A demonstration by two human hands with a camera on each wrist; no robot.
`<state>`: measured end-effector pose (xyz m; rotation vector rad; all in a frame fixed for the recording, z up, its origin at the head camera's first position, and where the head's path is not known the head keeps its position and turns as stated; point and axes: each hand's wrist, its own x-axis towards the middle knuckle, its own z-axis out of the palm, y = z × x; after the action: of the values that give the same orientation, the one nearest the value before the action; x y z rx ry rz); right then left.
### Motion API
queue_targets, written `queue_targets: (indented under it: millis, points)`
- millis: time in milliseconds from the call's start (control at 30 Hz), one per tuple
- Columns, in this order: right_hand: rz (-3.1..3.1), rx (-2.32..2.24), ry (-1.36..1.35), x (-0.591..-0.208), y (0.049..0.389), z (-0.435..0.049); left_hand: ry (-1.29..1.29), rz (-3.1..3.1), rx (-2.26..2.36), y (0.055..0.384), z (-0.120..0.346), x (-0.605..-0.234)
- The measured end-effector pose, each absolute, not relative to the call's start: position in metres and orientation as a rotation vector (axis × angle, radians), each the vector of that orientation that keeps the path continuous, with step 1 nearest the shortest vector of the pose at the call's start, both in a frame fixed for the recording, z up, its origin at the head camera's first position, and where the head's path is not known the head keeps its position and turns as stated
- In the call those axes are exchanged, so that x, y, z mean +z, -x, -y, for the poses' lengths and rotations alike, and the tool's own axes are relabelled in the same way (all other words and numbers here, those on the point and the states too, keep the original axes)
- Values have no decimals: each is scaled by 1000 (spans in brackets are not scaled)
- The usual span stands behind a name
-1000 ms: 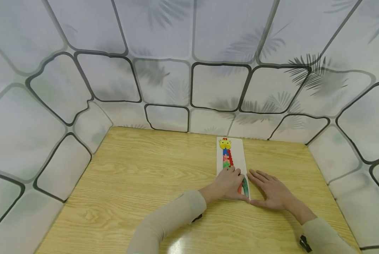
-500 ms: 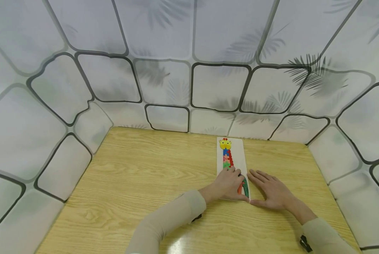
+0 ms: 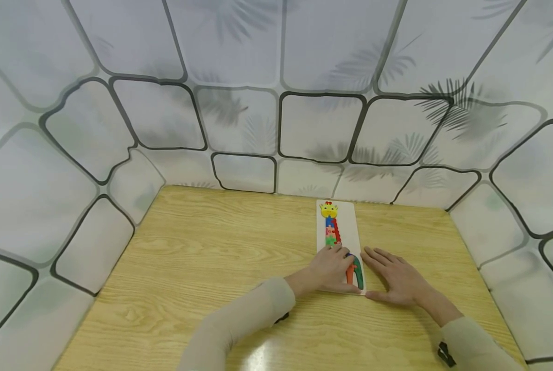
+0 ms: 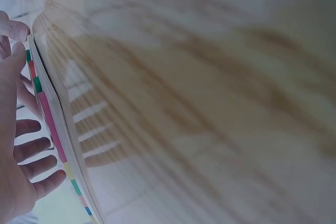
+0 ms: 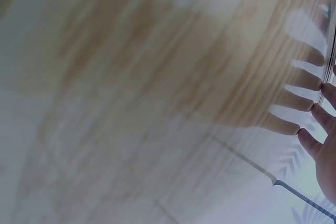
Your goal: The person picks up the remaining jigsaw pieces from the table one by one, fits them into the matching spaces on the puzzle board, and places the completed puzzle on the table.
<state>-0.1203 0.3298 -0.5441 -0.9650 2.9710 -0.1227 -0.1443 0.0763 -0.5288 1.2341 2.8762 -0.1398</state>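
Observation:
A white giraffe puzzle board (image 3: 347, 221) lies flat near the back right of the table, with a yellow giraffe head (image 3: 329, 210) at its far end and coloured neck pieces (image 3: 330, 231) below. My left hand (image 3: 329, 268) is over the board's lower part and hides the giraffe's body; orange and green leg pieces (image 3: 358, 272) show beside it. In the left wrist view that hand's spread fingers (image 4: 35, 149) hover beside the raised pieces. My right hand (image 3: 399, 281) rests along the board's right edge, fingers straight, fingertips (image 5: 308, 141) on the table.
The wood-grain table (image 3: 202, 247) is glossy and reflects the hands. Patterned fabric walls (image 3: 244, 118) enclose it at the back and on both sides. The board's far edge lies close to the back wall.
My left hand has slid slightly to the left over the board, uncovering a little more of the leg pieces. The right hand and the board have hardly moved.

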Motion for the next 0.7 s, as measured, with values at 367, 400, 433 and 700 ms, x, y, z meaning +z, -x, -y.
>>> queue_targets:
  millis: [367,400,433,700]
  points:
    - [-2976,-146,942,-541,116,-329,-1214,-2816,-111,140,-58,-523]
    - [-2978,-159,940,-541,115,-329,-1213,-2814,-100,140,-56,-523]
    - [-2980,-171,936,-541,115,-329,-1215,-2815,-91,139,-53,-523]
    - [-3013,-170,885,-541,111,-330,-1183,-2823,-17,140,-30,-523]
